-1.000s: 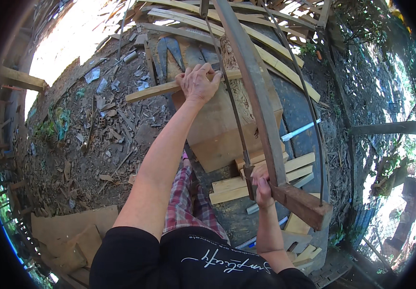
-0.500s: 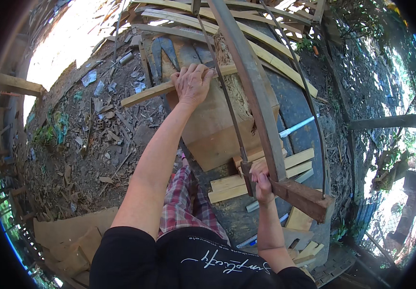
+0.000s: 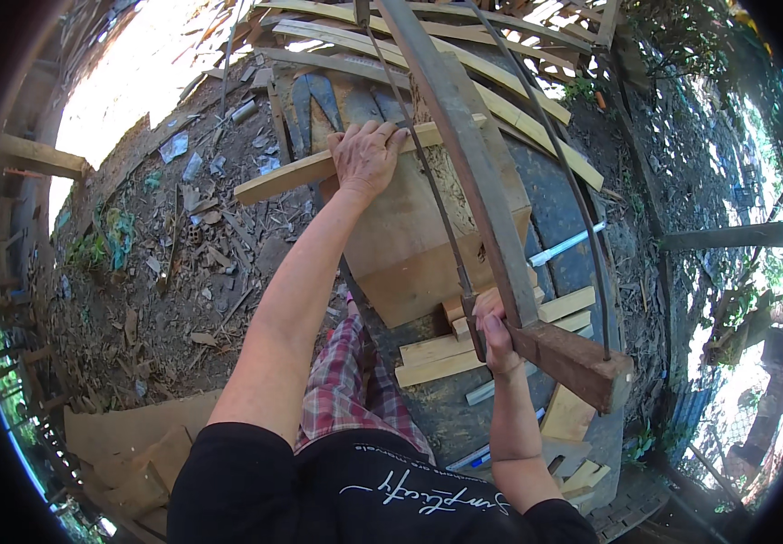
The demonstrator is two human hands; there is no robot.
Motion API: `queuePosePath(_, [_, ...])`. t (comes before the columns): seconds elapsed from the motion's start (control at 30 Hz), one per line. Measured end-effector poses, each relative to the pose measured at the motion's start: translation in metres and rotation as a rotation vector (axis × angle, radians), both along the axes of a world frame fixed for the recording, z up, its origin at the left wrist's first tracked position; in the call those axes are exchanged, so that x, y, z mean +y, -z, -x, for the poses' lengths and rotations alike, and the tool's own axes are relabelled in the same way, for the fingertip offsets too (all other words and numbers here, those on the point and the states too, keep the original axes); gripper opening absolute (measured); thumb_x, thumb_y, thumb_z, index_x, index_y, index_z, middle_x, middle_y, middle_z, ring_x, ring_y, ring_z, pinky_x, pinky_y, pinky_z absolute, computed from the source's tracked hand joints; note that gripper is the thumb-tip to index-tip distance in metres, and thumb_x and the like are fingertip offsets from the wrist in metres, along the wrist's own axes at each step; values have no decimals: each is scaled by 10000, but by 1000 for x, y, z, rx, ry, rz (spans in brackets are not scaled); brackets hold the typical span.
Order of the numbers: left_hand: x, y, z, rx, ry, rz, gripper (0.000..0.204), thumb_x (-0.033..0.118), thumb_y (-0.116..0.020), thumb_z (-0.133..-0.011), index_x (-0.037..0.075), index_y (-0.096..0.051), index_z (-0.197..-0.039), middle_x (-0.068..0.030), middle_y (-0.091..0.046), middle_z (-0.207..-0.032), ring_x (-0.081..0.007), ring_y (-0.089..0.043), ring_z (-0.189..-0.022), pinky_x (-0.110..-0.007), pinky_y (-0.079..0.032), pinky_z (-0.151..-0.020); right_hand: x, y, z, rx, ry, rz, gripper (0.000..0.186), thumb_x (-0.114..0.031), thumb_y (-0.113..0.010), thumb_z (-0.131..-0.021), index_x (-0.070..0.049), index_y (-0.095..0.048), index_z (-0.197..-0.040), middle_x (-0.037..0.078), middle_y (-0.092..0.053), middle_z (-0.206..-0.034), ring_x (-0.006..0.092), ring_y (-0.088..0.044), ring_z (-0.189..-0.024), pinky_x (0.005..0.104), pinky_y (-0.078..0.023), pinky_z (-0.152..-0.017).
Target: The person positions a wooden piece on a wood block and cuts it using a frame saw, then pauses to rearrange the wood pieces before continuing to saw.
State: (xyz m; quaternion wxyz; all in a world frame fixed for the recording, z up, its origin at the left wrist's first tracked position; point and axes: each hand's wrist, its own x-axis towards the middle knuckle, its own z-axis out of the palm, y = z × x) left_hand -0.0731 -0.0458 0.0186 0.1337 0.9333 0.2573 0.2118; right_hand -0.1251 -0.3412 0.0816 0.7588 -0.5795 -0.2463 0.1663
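My right hand (image 3: 498,343) is closed round the near end of a large wooden frame saw (image 3: 458,136), by the handle of its thin blade (image 3: 430,177). The saw slants away from me, its middle beam and far tension rod right of the blade. My left hand (image 3: 364,159) presses on a pale wooden strip (image 3: 287,177), fingers wrapped over its far edge. That strip lies across a big brown wooden block (image 3: 410,245). The blade crosses the strip just right of my left hand; the depth of any cut cannot be made out.
Short pale offcuts (image 3: 441,363) lie on the dark bench (image 3: 446,403) near my right hand, beside a white tube-like piece (image 3: 565,245). Long battens (image 3: 536,131) spread across the far side. Blue-grey pointed pieces (image 3: 305,109) lie beyond my left hand. Debris covers the ground (image 3: 201,272) at left.
My right hand has moved slightly away from me with the saw, whose far end has swung a little left. My left hand stays on the strip.
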Motion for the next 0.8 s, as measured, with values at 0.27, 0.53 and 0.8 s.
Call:
queuePosePath(0.27, [15, 24, -14, 46, -14, -9, 302, 442, -496, -936, 208, -684, -912, 12, -637, -881, -200, -586, -908, -405, -352, -814, -16, -5, 16, 34, 55, 81, 199, -158, -547, -841, -96, -402, -719, 38, -437, -661, 159, -430, -618, 334, -408, -642])
queuePosePath(0.53, [-23, 13, 12, -31, -24, 39, 227, 327, -643, -813, 221, -622, -1013, -33, -525, -938, -242, -492, -975, -434, -339, -850, -28, -30, -23, 51, 116, -101, 245, -258, -507, -873, -70, -418, -744, 44, -404, -660, 142, -400, -623, 293, -344, -646])
queuePosePath(0.8, [-47, 34, 33, -55, 116, 88, 415, 362, -541, -884, 239, -516, -1280, -136, -421, -1167, -322, -369, -1134, -474, -277, -957, -38, -63, -56, -72, 197, -247, 226, -194, -482, -961, -74, -518, -773, 67, -525, -657, 183, -430, -580, 361, -365, -600])
